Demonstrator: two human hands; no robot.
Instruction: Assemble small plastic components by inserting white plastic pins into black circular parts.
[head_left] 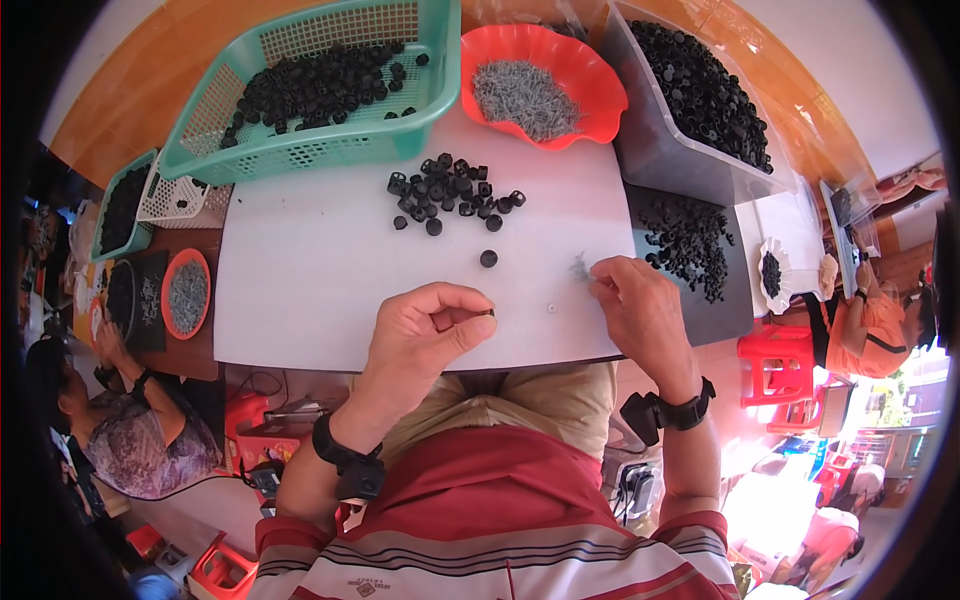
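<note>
My left hand point(425, 330) is closed in a pinch over the white tabletop, thumb against forefinger. A sliver of a small dark part shows at its fingertips; most of it is hidden. My right hand point(645, 310) has its fingers drawn together at the edge of a little pile of grey screws point(579, 266); whether a screw is between them I cannot make out. Between the hands lies a tiny pale ring-like piece point(552, 309). Farther back, one black plastic part point(488, 259) sits apart from a loose heap of similar black parts point(440, 190).
A green basket point(300, 160) of black parts, a red bowl point(610, 100) of screws and a grey bin point(690, 180) line the back. Small black pieces point(688, 240) cover a dark mat at right. Other people work at left point(150, 430) and right point(865, 330).
</note>
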